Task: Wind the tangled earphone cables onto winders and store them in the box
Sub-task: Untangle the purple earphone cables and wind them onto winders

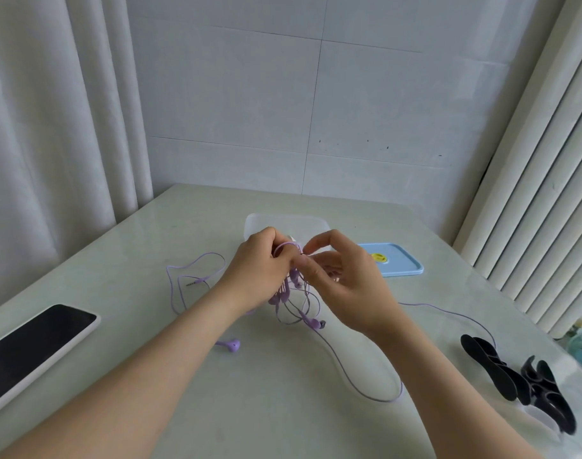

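A tangle of purple earphone cables (298,301) hangs between my hands above the pale table (283,409). My left hand (260,263) grips the bunch, with a cable loop round its fingertips. My right hand (342,276) pinches a strand beside it with thumb and forefinger. One earbud (231,345) lies on the table under my left forearm; another (316,324) dangles low. The jack plug (193,283) lies at the left. A clear box (284,225) stands behind my hands, partly hidden. Black winders (521,379) lie at the right.
A phone (28,351) with a dark screen lies at the left table edge. The box's blue lid (395,261) with a yellow spot lies right of the box. Curtains hang left and right, and a tiled wall stands behind the table.
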`<state>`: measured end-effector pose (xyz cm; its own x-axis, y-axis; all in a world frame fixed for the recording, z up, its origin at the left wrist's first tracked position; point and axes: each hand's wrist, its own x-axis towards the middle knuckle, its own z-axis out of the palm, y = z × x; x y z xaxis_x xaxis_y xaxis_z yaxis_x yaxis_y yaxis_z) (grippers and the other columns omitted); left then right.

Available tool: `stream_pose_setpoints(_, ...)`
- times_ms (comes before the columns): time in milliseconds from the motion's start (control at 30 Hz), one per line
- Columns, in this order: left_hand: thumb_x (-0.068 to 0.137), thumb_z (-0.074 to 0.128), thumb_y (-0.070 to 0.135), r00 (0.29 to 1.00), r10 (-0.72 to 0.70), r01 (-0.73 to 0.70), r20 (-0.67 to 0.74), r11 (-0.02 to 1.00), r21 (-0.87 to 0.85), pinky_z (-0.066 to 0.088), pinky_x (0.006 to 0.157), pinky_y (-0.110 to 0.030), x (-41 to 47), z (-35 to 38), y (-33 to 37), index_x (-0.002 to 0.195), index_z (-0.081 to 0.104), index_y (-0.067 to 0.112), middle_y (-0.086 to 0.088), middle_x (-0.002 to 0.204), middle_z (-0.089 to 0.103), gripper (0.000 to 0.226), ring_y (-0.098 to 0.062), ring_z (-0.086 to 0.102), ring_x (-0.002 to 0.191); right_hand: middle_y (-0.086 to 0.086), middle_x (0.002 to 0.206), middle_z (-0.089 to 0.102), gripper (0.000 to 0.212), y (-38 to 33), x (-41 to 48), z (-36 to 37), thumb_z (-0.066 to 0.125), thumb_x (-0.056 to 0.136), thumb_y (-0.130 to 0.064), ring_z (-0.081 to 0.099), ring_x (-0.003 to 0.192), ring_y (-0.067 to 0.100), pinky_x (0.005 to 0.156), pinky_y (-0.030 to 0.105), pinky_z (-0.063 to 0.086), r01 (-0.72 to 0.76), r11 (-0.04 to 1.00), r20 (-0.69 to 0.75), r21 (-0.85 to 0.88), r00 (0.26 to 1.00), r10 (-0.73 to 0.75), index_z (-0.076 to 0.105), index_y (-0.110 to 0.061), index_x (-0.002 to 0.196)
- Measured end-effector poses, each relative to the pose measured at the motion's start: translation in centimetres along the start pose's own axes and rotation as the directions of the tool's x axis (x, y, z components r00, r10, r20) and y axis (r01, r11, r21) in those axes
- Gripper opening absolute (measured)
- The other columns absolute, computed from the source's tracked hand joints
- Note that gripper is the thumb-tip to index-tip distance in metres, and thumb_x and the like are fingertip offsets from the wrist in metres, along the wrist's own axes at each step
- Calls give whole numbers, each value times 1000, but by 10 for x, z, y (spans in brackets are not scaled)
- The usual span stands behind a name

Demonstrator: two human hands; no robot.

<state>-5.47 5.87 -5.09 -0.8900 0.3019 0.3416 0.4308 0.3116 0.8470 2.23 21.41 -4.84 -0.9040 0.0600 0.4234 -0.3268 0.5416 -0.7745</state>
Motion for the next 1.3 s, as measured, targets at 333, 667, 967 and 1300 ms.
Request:
stream_pose_setpoints(333,98,56,26,999,-31,26,36,991,133,31,50,-19,7,0,-9,77,51,17,18,54,48,23,-5,39,52,-15,79,74,17,13,12,-3,70,99,-33,67,82,4,75,28,50,-99,992,-397,-75,916,62,76,-22,87)
stream_pose_setpoints(667,101,45,30,977,-183,174,110,981,80,31,65,-35,4,-6,-13,78,52,15,-1,72,47,28,-21,38,70,0,62,72,8,7,11,-21,47,110,-21,70,67,19,75,38,58,-162,829,-542,535,687,484,47,-15,115)
stream_pose_setpoints(967,100,52,28,971,-117,133,210,989,-65,30,72,-37,6,-10,-13,78,48,20,-1,77,42,25,-19,35,75,6,105,52,20,19,4,-15,56,95,-22,56,104,35,86,39,42,-486,667,-365,-565,872,326,69,-19,110)
stream_pose_setpoints(1300,101,55,27,963,-68,103,262,987,-121,29,72,-37,4,-10,-7,85,55,2,-5,77,41,29,-20,35,74,-13,90,73,8,12,7,-1,83,88,-30,64,84,2,79,6,40,28,925,-193,-379,975,-109,82,-32,96)
